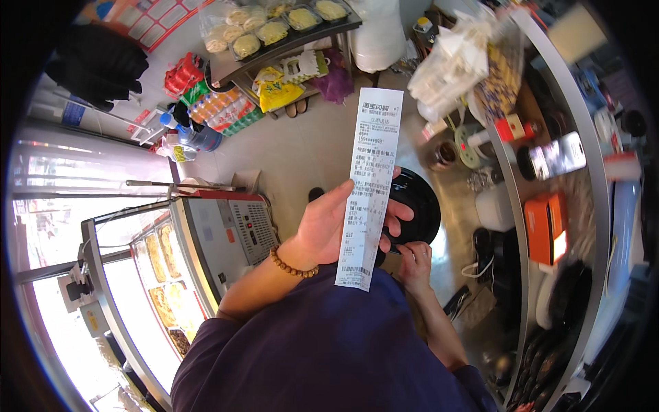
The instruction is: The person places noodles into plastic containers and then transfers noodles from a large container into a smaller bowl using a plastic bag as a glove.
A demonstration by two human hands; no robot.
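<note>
A long printed paper receipt is held upright in front of me by my left hand. The thumb presses on one edge, and the fingers come out behind the other. Around that wrist is a brown beaded bracelet. Behind the paper is a glossy black bowl, partly covered by the receipt and the left fingers. At its near rim, my right hand grips the edge with bent fingers; a ring shows on one finger. What the bowl holds, if anything, cannot be seen.
A steel counter runs along my right, with a shelf above it carrying a lit phone and an orange box. On the left stands a lit food display case. Ahead, a table bears noodle packs.
</note>
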